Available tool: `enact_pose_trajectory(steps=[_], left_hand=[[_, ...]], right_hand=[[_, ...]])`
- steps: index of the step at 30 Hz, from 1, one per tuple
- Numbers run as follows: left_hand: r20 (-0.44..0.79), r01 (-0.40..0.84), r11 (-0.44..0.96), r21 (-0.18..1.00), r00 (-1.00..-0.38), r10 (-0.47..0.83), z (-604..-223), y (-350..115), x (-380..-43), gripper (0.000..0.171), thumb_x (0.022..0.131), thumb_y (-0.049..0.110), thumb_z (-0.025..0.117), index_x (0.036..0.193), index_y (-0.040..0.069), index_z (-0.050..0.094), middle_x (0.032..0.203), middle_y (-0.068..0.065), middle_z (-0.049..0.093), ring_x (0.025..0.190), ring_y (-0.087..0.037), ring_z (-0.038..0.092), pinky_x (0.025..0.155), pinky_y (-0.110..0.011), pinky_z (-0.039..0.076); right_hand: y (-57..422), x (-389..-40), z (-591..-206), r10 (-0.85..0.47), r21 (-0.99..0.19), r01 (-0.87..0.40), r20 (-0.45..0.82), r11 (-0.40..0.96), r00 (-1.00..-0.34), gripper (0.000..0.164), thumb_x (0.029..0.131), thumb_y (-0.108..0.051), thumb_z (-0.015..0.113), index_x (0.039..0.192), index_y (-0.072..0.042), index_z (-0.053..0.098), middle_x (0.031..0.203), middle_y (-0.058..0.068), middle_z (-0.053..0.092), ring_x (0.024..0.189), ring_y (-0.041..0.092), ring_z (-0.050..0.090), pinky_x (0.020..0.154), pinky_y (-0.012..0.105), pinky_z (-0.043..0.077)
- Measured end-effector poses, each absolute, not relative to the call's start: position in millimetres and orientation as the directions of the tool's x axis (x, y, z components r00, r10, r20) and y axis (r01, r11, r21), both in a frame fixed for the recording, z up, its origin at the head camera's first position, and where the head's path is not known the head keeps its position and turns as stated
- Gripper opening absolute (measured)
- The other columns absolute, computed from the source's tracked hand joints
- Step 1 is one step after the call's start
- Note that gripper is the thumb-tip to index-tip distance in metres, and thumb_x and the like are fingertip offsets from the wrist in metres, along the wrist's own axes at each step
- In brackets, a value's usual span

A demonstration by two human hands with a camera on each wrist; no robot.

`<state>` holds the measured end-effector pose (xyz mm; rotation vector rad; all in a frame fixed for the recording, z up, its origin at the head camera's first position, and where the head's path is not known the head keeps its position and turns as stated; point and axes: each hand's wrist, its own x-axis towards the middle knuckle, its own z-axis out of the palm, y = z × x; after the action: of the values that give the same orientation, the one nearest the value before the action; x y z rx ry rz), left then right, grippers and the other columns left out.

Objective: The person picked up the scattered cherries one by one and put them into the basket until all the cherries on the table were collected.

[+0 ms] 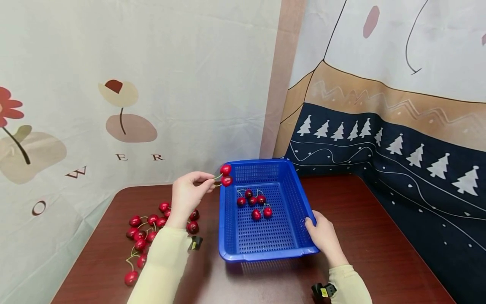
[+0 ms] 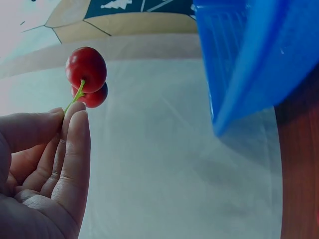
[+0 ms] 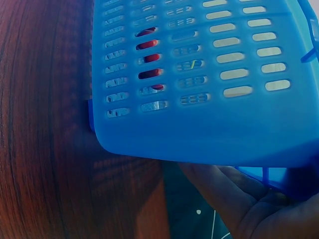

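Between thumb and fingers, my left hand [image 1: 191, 192] pinches the green stems of two red cherries [image 1: 226, 175]. In the head view they hang at the left rim of a blue plastic basket [image 1: 228, 249]. The left wrist view shows the cherries [image 2: 86, 69] above the fingertips, one partly behind the other. My right hand [image 1: 322, 232] grips the basket's right rim, its thumb over the edge; the right wrist view shows that hand [image 3: 234, 199] beside the slotted wall [image 3: 199, 134]. Several cherries [image 1: 256, 214] lie on the basket floor.
A loose pile of cherries with stems [image 1: 140, 245] lies on the brown table [image 1: 379, 236], left of the basket and partly hidden by my left forearm. Printed cloth [image 1: 205, 84] hangs behind the table. Each wrist wears a small black device [image 1: 323, 291].
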<state>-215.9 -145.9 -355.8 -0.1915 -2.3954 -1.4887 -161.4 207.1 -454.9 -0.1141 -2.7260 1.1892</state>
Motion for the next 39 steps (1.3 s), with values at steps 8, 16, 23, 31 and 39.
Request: enact_pose_trajectory(steps=[8,16,23,31,39], left_hand=[[0.366,0.338,0.383,0.860,-0.931,0.000,-351.8,-115.1,-225.4,0.012,0.088,0.008,0.075,0.098,0.002,0.076,0.087,-0.012,0.073,0.074,-0.022,0.073,0.069,-0.030,0.058],[0.353,0.339,0.363,0.868,-0.935,0.031,-351.0,-83.1,-231.4,0.009,0.089,0.010,0.075,0.096,0.005,0.077,0.086,-0.008,0.074,0.072,-0.019,0.072,0.070,-0.033,0.059],[0.296,0.299,0.369,0.880,-0.953,0.066,-355.6,-55.3,-238.8,0.010,0.090,0.012,0.073,0.096,0.005,0.077,0.089,-0.005,0.074,0.073,-0.016,0.072,0.072,-0.031,0.058],[0.216,0.230,0.409,0.883,-0.973,0.081,-372.2,-32.7,-249.8,0.008,0.090,0.011,0.073,0.095,0.007,0.077,0.088,-0.005,0.073,0.073,-0.015,0.071,0.070,-0.030,0.058],[0.162,0.180,0.445,0.877,-0.984,0.077,-392.5,-20.9,-260.8,0.007,0.091,0.010,0.072,0.094,0.006,0.077,0.082,-0.006,0.073,0.071,-0.018,0.071,0.065,-0.028,0.057]], right_hand=[[208.0,-161.4,-456.6,0.135,-0.743,0.018,0.098,0.669,-0.986,0.039,0.098,-0.012,0.051,0.129,0.011,0.054,0.115,0.030,0.064,0.092,0.036,0.065,0.082,0.053,0.052],[208.6,-161.5,-457.0,0.130,-0.739,0.016,0.097,0.674,-0.987,0.040,0.098,-0.012,0.051,0.130,0.011,0.053,0.114,0.030,0.064,0.092,0.035,0.065,0.081,0.053,0.052],[208.3,-161.4,-456.8,0.132,-0.742,0.020,0.092,0.670,-0.987,0.040,0.098,-0.012,0.051,0.130,0.011,0.053,0.114,0.029,0.064,0.091,0.035,0.065,0.081,0.053,0.052],[207.8,-160.9,-454.9,0.134,-0.738,0.019,0.098,0.675,-0.986,0.038,0.098,-0.012,0.051,0.128,0.010,0.055,0.113,0.028,0.064,0.091,0.035,0.065,0.081,0.052,0.052],[206.9,-160.5,-453.1,0.132,-0.738,0.014,0.102,0.674,-0.986,0.037,0.098,-0.011,0.052,0.128,0.010,0.055,0.112,0.028,0.065,0.090,0.033,0.065,0.081,0.052,0.052]])
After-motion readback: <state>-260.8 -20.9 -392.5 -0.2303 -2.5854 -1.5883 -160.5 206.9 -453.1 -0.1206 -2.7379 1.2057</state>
